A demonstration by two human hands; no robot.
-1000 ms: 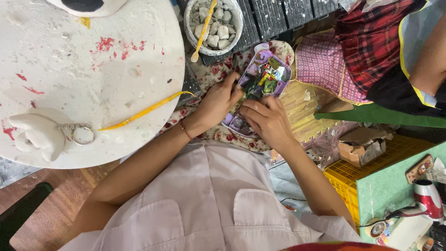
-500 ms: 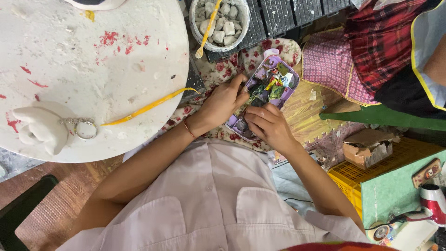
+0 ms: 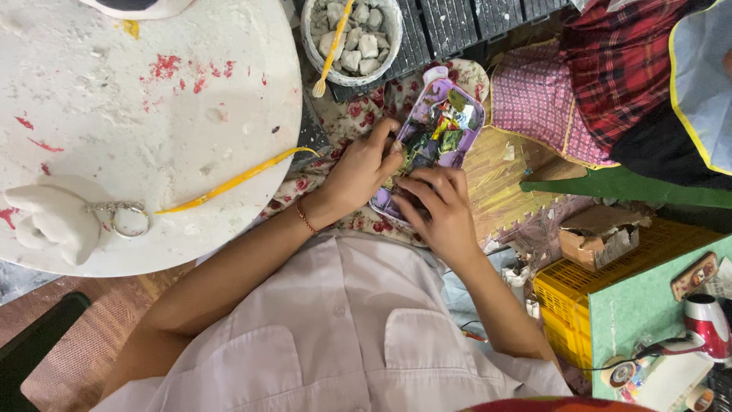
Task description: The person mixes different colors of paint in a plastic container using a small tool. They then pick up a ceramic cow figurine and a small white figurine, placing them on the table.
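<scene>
A: Where is the purple palette [image 3: 442, 126] now?

B: It lies on the lap, on a flowered cloth [image 3: 366, 107], tilted away from the person. Inside are green, yellow and dark paints.

A: And the hands?

B: Both are together at the near end of the palette. The left hand [image 3: 364, 169] grips its left edge with bent fingers. The right hand [image 3: 438, 210] lies over the near end, fingers curled on it; I think it holds the edge, but the fingertips are hidden.

A: What is around?

B: To the left, a round white bench [image 3: 137, 114] with red spots carries a yellow brush [image 3: 229, 183] and a white plaster figure [image 3: 49, 221]. Above the palette stands a bowl of white lumps [image 3: 354, 38].
</scene>
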